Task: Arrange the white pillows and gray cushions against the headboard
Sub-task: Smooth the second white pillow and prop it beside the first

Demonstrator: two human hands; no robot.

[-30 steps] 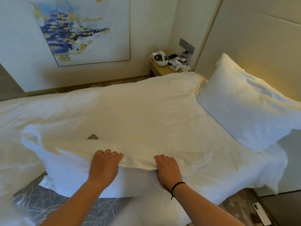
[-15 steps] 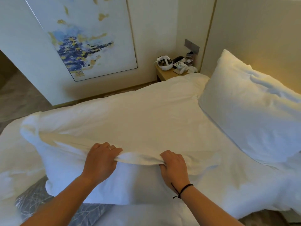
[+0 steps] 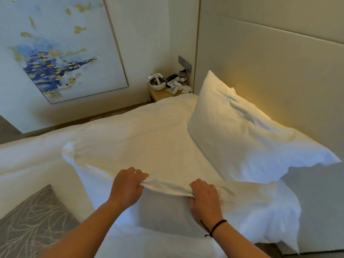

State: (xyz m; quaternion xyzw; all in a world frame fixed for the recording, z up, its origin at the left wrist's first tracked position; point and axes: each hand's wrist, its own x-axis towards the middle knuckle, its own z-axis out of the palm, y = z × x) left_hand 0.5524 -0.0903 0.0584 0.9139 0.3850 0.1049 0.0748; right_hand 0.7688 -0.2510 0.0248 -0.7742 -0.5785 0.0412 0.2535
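The left hand [image 3: 128, 187] and the right hand [image 3: 203, 199] each have their fingers curled over the near top edge of a white pillow [image 3: 167, 157], bunching its case between them, so both hold it firmly. This held pillow stands out over the bed [image 3: 28, 164], its far end toward the painting [image 3: 55, 53], well apart from the headboard [image 3: 270, 71]. A second white pillow [image 3: 251, 136] already leans against that headboard at the right. A gray patterned cushion [image 3: 33, 226] lies at the lower left, apparently on the bed's near edge, though its support is hard to make out. To do this step well, keep both grips even so the filling does not sag to one end, swing the pillow round, and set it upright beside the leaning one. Compared with half a second ago, the pillow sits higher and nearer the headboard side, and more of the cushion shows. A nightstand [image 3: 160, 94] carries small clutter in the corner.
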